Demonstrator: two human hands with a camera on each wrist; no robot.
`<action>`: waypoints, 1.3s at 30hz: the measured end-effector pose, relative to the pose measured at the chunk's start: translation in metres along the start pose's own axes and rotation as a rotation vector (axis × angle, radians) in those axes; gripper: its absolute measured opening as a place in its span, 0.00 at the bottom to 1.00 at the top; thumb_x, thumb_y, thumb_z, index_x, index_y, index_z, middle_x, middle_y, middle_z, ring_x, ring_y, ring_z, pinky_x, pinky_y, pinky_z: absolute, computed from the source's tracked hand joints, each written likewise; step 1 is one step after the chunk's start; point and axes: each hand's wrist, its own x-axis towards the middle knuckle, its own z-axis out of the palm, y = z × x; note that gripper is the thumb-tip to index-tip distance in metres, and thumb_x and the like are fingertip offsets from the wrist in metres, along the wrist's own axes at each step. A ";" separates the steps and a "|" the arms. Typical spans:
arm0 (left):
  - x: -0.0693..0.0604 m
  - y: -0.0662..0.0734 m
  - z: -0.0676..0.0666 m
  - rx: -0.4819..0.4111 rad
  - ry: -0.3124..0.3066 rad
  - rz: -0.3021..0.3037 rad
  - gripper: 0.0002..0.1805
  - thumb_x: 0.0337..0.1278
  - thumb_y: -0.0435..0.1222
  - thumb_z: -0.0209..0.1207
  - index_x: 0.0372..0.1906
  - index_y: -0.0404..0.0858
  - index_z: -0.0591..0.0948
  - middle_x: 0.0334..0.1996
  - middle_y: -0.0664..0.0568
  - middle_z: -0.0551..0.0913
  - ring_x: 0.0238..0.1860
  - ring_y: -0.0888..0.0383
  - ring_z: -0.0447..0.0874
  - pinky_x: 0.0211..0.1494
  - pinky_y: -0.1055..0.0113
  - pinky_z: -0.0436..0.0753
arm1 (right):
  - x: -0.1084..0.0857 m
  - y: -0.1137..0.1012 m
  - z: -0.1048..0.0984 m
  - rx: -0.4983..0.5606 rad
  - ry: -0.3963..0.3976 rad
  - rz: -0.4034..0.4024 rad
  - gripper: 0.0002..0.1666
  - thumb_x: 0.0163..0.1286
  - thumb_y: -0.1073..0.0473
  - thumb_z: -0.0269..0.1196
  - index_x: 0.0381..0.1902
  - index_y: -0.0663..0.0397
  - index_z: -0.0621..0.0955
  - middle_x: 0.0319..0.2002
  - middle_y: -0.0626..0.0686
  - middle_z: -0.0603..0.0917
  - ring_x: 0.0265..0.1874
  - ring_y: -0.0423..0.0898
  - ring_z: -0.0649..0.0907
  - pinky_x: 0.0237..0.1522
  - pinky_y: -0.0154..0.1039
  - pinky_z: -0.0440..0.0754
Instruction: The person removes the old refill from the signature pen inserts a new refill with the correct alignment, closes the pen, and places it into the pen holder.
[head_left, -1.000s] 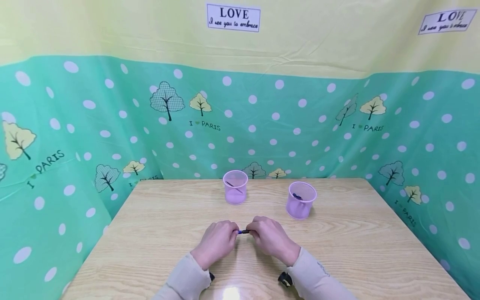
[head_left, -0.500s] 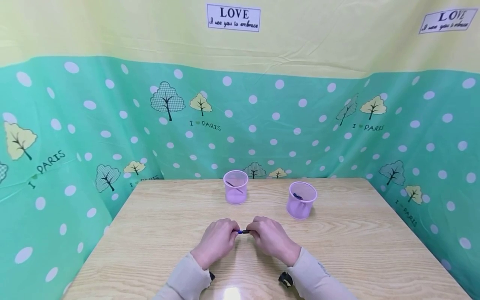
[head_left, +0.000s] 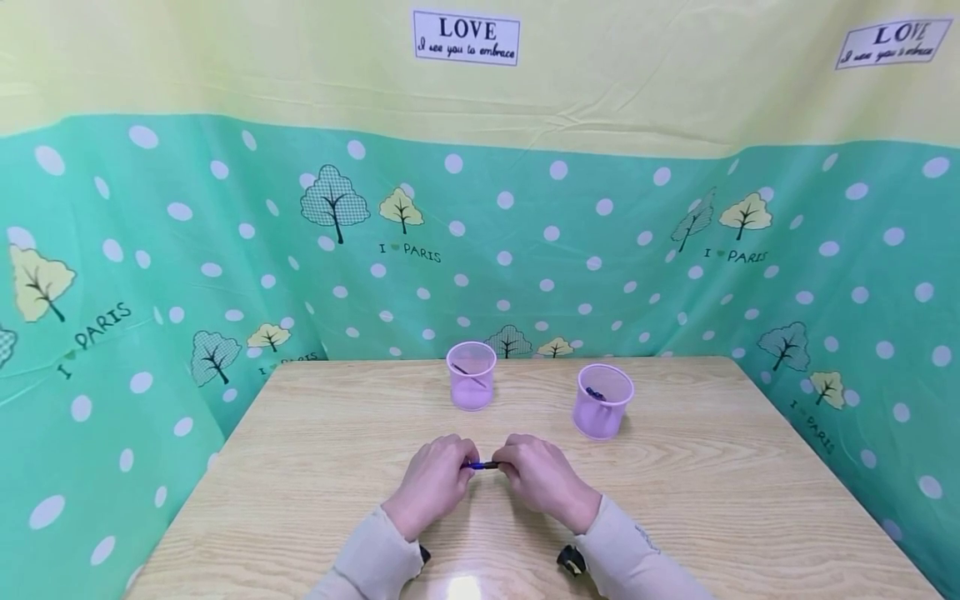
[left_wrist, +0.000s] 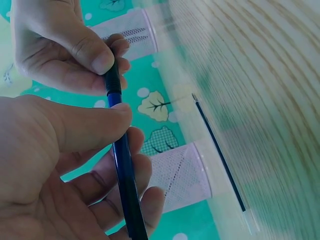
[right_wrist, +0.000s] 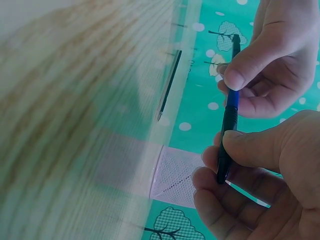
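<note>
A pen (left_wrist: 125, 170) with a shiny dark blue barrel and a black grip section spans my two hands, low over the table. My left hand (head_left: 433, 483) pinches the blue barrel between thumb and fingers. The black section (right_wrist: 228, 125) is pinched by thumb and fingertips of my right hand (head_left: 542, 479). Barrel and grip section meet in line between the hands. In both wrist views a thin pen refill (left_wrist: 220, 152) with a dark ink tube and a metal tip lies on the table, apart from the hands; I cannot make it out in the head view.
Behind the hands on the wooden table (head_left: 337, 417) stand two purple mesh cups. The left cup (head_left: 472, 398) holds a thin dark stick; the right cup (head_left: 597, 421) holds small dark pieces. A green dotted curtain (head_left: 510, 242) closes off the back and sides.
My left fingers have shifted on the barrel, and more of its blue part shows in the head view. The right hand and the cups stay in place.
</note>
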 end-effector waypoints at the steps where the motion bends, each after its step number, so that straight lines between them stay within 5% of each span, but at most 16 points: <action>1: 0.000 0.000 0.000 0.001 0.001 -0.002 0.09 0.43 0.30 0.68 0.28 0.45 0.80 0.25 0.60 0.76 0.28 0.61 0.75 0.32 0.64 0.74 | 0.000 0.000 0.000 0.001 0.000 0.001 0.07 0.58 0.67 0.65 0.31 0.49 0.87 0.25 0.41 0.76 0.25 0.36 0.75 0.27 0.33 0.76; 8: -0.001 0.000 0.001 -0.009 -0.005 -0.026 0.10 0.42 0.32 0.69 0.29 0.46 0.80 0.25 0.60 0.75 0.27 0.63 0.73 0.32 0.65 0.73 | -0.001 -0.001 0.001 -0.011 -0.007 -0.007 0.07 0.58 0.66 0.65 0.32 0.49 0.87 0.25 0.41 0.76 0.25 0.36 0.75 0.27 0.33 0.76; 18: 0.000 -0.002 0.002 -0.002 -0.017 -0.005 0.04 0.57 0.32 0.59 0.31 0.41 0.83 0.24 0.58 0.78 0.26 0.61 0.76 0.30 0.64 0.75 | 0.000 0.000 0.000 -0.012 0.008 -0.005 0.07 0.58 0.67 0.65 0.31 0.49 0.87 0.25 0.41 0.76 0.25 0.37 0.76 0.26 0.33 0.77; 30: 0.001 -0.001 0.000 0.009 -0.082 -0.004 0.06 0.57 0.29 0.57 0.32 0.39 0.84 0.26 0.55 0.82 0.28 0.58 0.80 0.31 0.64 0.77 | 0.000 0.002 0.002 -0.022 0.006 -0.002 0.07 0.58 0.66 0.66 0.31 0.48 0.87 0.25 0.41 0.76 0.26 0.37 0.77 0.27 0.33 0.77; 39: 0.001 -0.002 0.002 0.001 -0.060 0.003 0.03 0.54 0.30 0.62 0.31 0.41 0.83 0.25 0.58 0.79 0.28 0.61 0.77 0.31 0.66 0.76 | -0.001 0.002 0.002 -0.015 0.003 0.008 0.07 0.58 0.66 0.66 0.31 0.48 0.86 0.24 0.40 0.75 0.24 0.36 0.75 0.25 0.32 0.75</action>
